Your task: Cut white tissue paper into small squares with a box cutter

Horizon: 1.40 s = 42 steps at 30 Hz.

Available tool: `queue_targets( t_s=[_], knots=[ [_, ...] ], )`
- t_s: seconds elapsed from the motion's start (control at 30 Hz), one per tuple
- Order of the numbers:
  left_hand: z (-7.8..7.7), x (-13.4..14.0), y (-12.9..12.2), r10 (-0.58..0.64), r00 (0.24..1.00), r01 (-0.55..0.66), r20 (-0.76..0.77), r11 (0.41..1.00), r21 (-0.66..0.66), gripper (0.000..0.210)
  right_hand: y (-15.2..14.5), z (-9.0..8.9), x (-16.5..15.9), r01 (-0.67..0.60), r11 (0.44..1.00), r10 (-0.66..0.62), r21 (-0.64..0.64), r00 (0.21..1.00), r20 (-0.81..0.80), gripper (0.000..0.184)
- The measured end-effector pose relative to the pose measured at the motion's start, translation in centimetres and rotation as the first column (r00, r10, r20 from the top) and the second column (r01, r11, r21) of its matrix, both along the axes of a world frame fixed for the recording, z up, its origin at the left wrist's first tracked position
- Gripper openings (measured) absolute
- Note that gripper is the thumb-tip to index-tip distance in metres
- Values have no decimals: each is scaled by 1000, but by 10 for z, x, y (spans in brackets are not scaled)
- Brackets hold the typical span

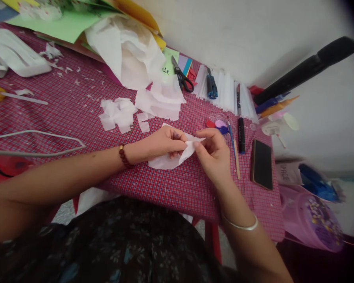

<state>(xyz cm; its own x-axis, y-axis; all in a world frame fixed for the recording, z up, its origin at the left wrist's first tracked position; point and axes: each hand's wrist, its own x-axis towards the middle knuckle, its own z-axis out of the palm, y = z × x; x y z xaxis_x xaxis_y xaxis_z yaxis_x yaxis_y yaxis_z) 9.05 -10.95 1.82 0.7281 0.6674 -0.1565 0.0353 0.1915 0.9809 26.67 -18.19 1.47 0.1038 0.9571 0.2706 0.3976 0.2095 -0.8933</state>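
Observation:
My left hand [175,143] and my right hand [212,151] pinch a piece of thin white tissue paper [166,162] between them, just above the checked tablecloth. The right fingertips grip a narrow pointed corner of it; the left fingers hold its gathered middle, and the rest spreads below toward the table edge. Beyond the left hand lie small cut squares of white paper [118,114] in a loose heap. A larger torn sheet of tissue [161,100] rests behind them.
Black scissors [183,76] lie near the wall beside white sticks [224,92]. To the right are a paintbrush [233,147], a black marker [241,135], paint dabs [220,124] and a phone [262,164]. A glue gun [14,51] and cable [38,151] are left.

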Motion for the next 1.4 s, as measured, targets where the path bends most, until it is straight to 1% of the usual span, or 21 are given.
queue_targets(
  t_s=[0.07, 0.1, 0.13, 0.2, 0.27, 0.33, 0.4, 0.47, 0.53, 0.6, 0.67, 0.73, 0.87, 0.97, 1.1, 1.2, 1.3, 1.37, 1.4],
  knots=[
    [2, 0, 0, 48, 998, -47, -40, 998, 41, 16, -4, 5, -1, 95, 989, -96, 114, 995, -3, 10],
    [3, 0, 0, 80, 995, -76, -62, 995, 66, 16, -6, 7, -2, 108, 985, -110, 134, 994, 6, 10],
    [5, 1, -1, 114, 990, -106, -78, 990, 93, 16, -7, 9, -3, 95, 988, -98, 118, 995, 22, 11],
    [7, 1, -3, 153, 984, -140, -93, 981, 138, 16, -8, 11, -4, 22, 1000, -22, 8, 999, 48, 14],
    [7, 0, -4, 125, 989, -111, -83, 982, 150, 15, -5, 9, -5, -51, 993, 55, -107, 998, 33, 14],
    [6, -1, -4, 46, 998, -39, -53, 991, 125, 12, -2, 6, -5, -97, 982, 95, -161, 995, -19, 16],
    [3, -3, -4, -17, 1000, 17, -4, 996, 82, 9, 1, 4, -4, -135, 975, 123, -177, 989, -79, 19],
    [1, -4, -2, -50, 998, 48, 38, 998, 49, 8, 3, 4, -3, -155, 972, 137, -176, 984, -112, 21],
    [-1, -4, 0, -70, 996, 68, 52, 997, 45, 12, 2, 5, -2, -165, 970, 144, -178, 982, -123, 23],
    [-2, -4, 1, -85, 996, 82, 36, 994, 70, 20, 2, 6, -3, -180, 967, 159, -182, 979, -125, 23],
    [-4, -4, 0, -95, 995, 94, 9, 991, 95, 25, 2, 6, -3, -196, 963, 176, -182, 977, -122, 22],
    [-5, -3, -1, -93, 996, 93, -10, 991, 98, 23, 2, 6, -4, -188, 966, 172, -178, 980, -99, 21],
    [-7, -1, -3, -40, 999, 42, -27, 997, 61, 18, 2, 4, -6, -147, 973, 136, -177, 988, -72, 20],
    [-6, 0, -4, -25, 1000, 25, -3, 999, 35, 19, 2, 3, -6, -162, 967, 142, -198, 984, -112, 20],
    [-5, 0, -2, -21, 999, 20, 24, 999, 39, 17, 3, 3, -3, -189, 959, 161, -214, 977, -143, 22],
    [-4, 1, -2, -9, 1000, 10, 29, 999, -34, 14, 4, 3, -1, -207, 952, 167, -224, 968, -186, 24],
    [-2, 2, -2, -31, 998, 36, 54, 993, -110, 11, 5, 3, 2, -200, 949, 150, -245, 966, -208, 27],
    [0, 2, -3, -60, 997, 65, 56, 993, -99, 9, 5, 3, 3, -205, 946, 155, -251, 966, -206, 28],
    [1, 2, -3, -63, 997, 66, 45, 995, -80, 11, 5, 3, 3, -213, 944, 164, -251, 965, -204, 29]
  ],
)
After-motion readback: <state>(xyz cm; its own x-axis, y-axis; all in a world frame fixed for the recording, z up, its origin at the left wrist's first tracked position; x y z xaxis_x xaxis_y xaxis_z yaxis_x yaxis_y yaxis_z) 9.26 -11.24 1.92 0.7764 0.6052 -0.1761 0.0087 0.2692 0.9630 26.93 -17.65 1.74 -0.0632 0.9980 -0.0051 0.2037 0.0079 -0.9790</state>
